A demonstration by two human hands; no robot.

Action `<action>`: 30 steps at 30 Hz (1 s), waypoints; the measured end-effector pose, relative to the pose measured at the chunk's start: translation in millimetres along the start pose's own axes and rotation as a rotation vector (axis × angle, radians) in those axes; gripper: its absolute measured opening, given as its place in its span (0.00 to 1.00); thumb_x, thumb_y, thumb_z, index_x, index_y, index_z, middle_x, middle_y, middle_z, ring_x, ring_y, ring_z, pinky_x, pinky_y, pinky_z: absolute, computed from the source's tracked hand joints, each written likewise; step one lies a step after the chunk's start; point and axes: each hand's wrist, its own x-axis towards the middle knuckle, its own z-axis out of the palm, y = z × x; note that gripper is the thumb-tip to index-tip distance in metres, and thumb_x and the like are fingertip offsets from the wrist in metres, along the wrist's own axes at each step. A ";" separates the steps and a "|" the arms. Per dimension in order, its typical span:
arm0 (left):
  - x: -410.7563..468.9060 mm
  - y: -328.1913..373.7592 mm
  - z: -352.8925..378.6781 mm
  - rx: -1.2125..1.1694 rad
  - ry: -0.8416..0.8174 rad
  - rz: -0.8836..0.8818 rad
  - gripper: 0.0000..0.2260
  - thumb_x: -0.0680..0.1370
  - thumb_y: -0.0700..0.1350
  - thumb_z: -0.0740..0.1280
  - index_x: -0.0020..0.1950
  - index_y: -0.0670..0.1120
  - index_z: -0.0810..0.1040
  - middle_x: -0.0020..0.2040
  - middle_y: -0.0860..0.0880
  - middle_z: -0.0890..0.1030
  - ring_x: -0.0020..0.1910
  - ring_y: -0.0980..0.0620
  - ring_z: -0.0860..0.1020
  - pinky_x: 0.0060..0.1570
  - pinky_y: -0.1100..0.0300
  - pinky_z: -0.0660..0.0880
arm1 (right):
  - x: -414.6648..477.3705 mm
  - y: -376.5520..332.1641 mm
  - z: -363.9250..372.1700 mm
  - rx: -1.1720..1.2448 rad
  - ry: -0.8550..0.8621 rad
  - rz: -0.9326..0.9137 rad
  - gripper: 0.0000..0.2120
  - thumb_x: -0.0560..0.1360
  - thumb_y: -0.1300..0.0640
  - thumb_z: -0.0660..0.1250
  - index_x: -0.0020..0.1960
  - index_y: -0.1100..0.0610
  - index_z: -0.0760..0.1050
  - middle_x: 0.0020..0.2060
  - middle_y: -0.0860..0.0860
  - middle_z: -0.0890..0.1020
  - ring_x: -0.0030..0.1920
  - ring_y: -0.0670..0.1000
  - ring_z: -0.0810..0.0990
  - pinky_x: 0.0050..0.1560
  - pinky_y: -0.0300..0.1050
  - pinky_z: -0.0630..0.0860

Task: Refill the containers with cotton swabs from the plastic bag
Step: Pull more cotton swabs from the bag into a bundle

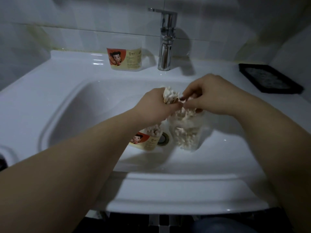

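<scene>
1. White sink (67, 98): a container half hides its drain (163, 140).
2. Clear plastic bag (186, 132) of cotton swabs hangs just right of the drain. The right hand (210, 96) pinches its blurred top with curled fingers.
3. Front container (146, 140), full of swabs, stands just left of the drain, and the rear container (125, 58) well behind it. Both carry cartoon-child labels with unreadable print.
4. Left hand (154, 106), above the drain, clenches a swab bundle (170, 96).
</scene>
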 end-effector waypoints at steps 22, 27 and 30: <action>3.3 1.3 -1.2 -0.240 0.120 -0.085 0.05 0.77 0.47 0.74 0.49 0.46 0.82 0.41 0.49 0.86 0.43 0.50 0.86 0.44 0.49 0.85 | -0.3 0.8 -3.6 0.064 0.077 -0.054 0.06 0.74 0.57 0.76 0.46 0.47 0.84 0.35 0.45 0.85 0.31 0.44 0.85 0.42 0.42 0.80; 2.2 5.0 -2.1 -0.281 0.123 -0.065 0.04 0.79 0.45 0.72 0.50 0.45 0.82 0.45 0.48 0.86 0.43 0.52 0.85 0.43 0.50 0.85 | 1.5 5.2 -12.0 0.271 0.230 -0.020 0.06 0.74 0.60 0.77 0.45 0.50 0.84 0.37 0.50 0.86 0.34 0.48 0.87 0.45 0.40 0.82; 2.0 7.3 -1.8 -0.322 0.117 -0.050 0.04 0.80 0.45 0.71 0.51 0.44 0.81 0.47 0.47 0.86 0.44 0.51 0.85 0.43 0.50 0.85 | 2.3 7.0 -12.6 0.318 0.235 -0.018 0.06 0.73 0.61 0.78 0.46 0.51 0.84 0.38 0.52 0.86 0.36 0.49 0.87 0.45 0.40 0.82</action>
